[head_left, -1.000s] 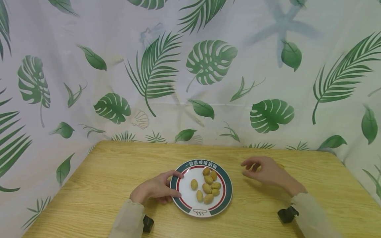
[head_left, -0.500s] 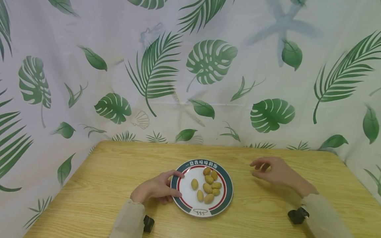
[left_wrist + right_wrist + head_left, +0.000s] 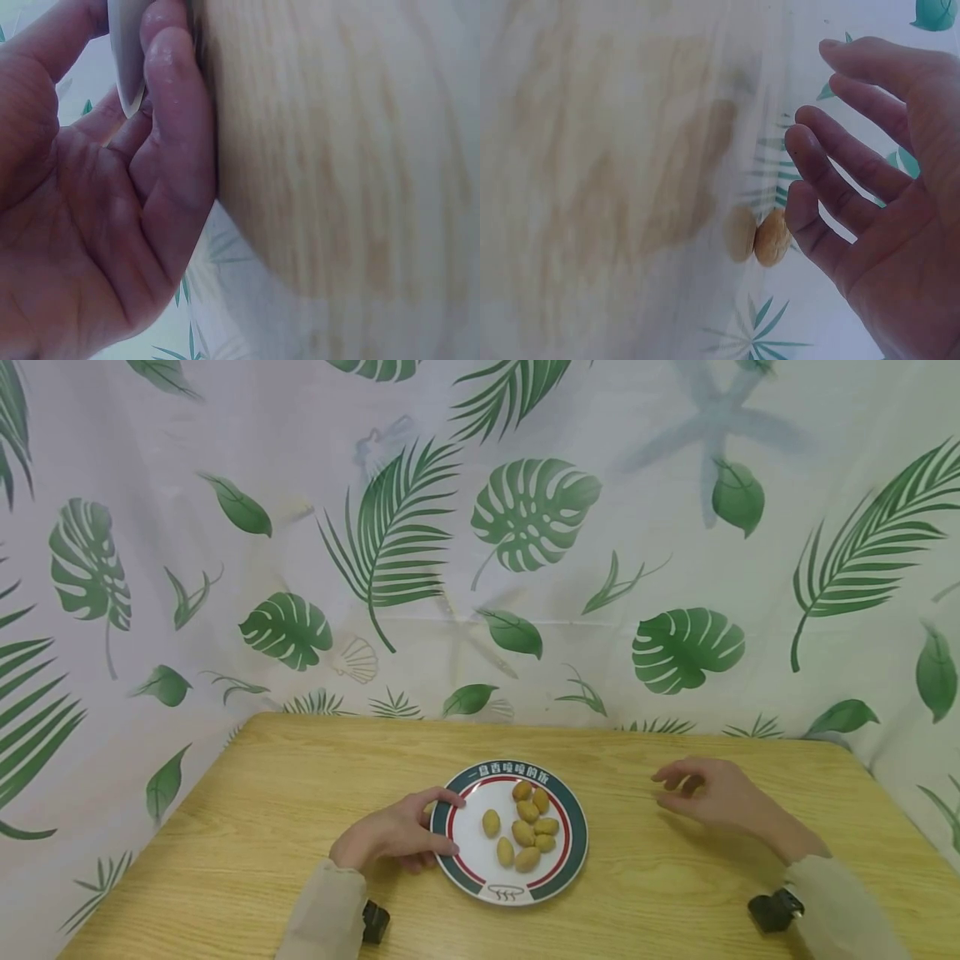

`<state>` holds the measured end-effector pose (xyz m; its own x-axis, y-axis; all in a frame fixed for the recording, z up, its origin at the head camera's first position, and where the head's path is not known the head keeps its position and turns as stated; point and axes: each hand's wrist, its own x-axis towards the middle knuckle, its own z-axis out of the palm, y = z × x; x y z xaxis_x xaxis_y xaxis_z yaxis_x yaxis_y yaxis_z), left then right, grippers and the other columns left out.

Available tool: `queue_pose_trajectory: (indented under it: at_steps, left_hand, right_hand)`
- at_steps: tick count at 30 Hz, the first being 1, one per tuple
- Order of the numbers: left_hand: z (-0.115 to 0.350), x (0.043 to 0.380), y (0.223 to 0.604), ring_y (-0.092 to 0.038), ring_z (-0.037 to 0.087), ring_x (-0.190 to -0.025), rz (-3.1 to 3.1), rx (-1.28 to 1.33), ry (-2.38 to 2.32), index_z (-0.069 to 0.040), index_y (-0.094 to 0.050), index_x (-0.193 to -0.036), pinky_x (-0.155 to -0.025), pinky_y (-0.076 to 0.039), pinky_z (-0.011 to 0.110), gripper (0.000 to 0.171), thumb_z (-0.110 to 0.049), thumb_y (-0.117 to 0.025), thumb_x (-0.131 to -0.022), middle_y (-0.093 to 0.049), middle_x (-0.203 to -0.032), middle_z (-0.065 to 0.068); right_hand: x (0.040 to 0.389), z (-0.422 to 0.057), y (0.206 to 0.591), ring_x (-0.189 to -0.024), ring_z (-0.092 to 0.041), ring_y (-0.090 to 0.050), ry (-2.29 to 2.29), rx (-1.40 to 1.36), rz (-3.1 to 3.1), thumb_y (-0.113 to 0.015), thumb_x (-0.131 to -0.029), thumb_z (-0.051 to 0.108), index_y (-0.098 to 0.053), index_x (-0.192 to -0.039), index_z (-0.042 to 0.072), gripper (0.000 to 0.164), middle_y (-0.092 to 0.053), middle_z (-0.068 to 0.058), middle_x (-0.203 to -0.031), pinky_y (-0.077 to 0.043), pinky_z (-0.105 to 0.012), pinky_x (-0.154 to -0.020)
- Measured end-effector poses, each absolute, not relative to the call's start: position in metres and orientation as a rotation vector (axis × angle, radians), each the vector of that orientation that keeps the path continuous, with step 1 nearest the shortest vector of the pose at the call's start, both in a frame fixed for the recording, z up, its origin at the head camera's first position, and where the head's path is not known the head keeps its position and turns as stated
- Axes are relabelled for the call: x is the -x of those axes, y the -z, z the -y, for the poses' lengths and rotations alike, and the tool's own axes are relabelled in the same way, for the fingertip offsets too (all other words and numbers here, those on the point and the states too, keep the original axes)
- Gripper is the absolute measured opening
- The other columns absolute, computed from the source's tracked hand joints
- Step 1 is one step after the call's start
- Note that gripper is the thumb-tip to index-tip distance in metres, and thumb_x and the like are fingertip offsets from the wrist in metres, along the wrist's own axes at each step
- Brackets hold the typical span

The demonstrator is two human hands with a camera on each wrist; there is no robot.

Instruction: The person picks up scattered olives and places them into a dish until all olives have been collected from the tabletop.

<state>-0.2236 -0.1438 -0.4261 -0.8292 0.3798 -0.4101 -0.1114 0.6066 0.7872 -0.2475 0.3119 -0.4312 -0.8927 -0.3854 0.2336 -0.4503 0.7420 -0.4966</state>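
A round plate (image 3: 480, 881) with a dark green rim and a red ring lies on the table. Several yellow-brown oval pieces, perhaps nuts or dried fruit (image 3: 522, 833), sit on its white middle, mostly right of centre. My left hand (image 3: 397, 831) grips the plate's left edge, two digits over the rim; in the left wrist view, other fingers (image 3: 176, 97) curl beneath the white edge. Over the table right of the plate, my right hand (image 3: 720, 797) is loosely curved and holds nothing. Beyond its fingers, the right wrist view shows one rounded tan piece (image 3: 772, 238) on the table; the hand hides it from the head view.
The wooden table (image 3: 315, 760) ends at the back against a white curtain (image 3: 555, 652) printed with green leaves. That cloth also hangs along the left side. Bare wood lies between the plate and my right hand.
My right hand has moved rightward, away from the plate, keeping its loose curve. A yellow piece seen behind it a second ago is now hidden in the head view. Left hand and plate stay put.
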Motion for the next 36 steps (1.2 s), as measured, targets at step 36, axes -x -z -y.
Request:
queue_pose_trajectory:
  at_steps: [36]
  left_hand:
    - [0.145, 0.225, 0.426, -0.062, 0.015, -0.066, -2.274, -0.198, -1.169, -0.030, -0.053, -0.137, -0.057, -0.053, 0.026, 0.055, -0.022, -0.080, -0.090, -0.067, -0.087, 0.004]
  right_hand:
    - [0.256, -0.361, 0.431, -0.082, 0.004, -0.064, -0.792, -0.461, 2.883, -0.083, -0.086, 0.026, -0.075, -0.115, 0.010, 0.034, -0.071, -0.021, -0.121, -0.051, -0.023, -0.062]
